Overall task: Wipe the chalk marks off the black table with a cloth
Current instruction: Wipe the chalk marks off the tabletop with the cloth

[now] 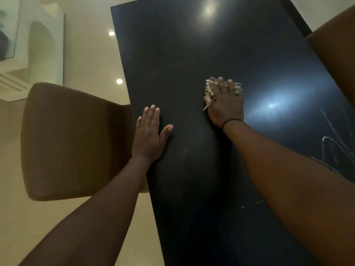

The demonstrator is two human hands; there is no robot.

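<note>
Left hand [148, 136] lay flat, bracing | right hand [224, 101] pressed cloth [209, 89] flat | I judged table [172, 54] centre clean, chalk marks [332, 146] remained right.

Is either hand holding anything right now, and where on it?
The right hand presses flat on top of the pale fringed cloth, fingers straight, no grip. The left hand rests flat on the black table.

A pale, frayed cloth [211, 89] lies bunched flat on the glossy black table [172, 54], mid-surface. White chalk marks [332, 143] scrawl the table's right side, apart from the cloth.
</note>
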